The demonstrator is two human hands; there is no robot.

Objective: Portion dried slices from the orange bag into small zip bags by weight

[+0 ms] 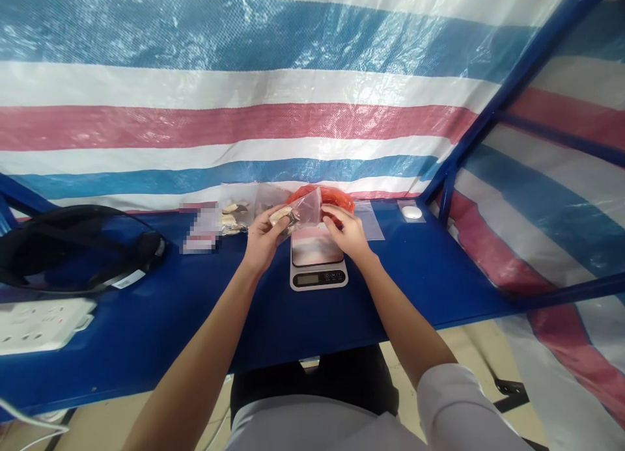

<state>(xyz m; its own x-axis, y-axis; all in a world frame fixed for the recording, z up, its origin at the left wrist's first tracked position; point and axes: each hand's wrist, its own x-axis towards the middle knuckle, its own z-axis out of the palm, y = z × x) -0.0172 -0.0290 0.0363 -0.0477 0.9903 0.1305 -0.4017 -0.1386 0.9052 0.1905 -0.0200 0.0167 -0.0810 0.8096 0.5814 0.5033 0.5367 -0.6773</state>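
Note:
My left hand (pixel 264 237) is closed around the lower part of a clear plastic bag (pixel 307 207), with pale and dark dried pieces (pixel 285 218) bunched inside it. At the bag's other end, my right hand (pixel 346 230) has its thumb and fingers bent at the edge of the plastic and seems to pinch it. Both hands are above a kitchen scale (pixel 319 262) with a shiny plate and a dark display; I can read no figure there. Behind the right hand lies a red plastic bag (pixel 339 196), partly hidden by it.
Left of my hands are a filled clear bag (pixel 234 218) and a pixelated patch (pixel 201 230). A flat clear bag (pixel 370 220) and a white oval object (pixel 411 213) lie right. A black headset-like object (pixel 83 249) and a power strip (pixel 43 324) occupy the blue table's (pixel 190 321) left end.

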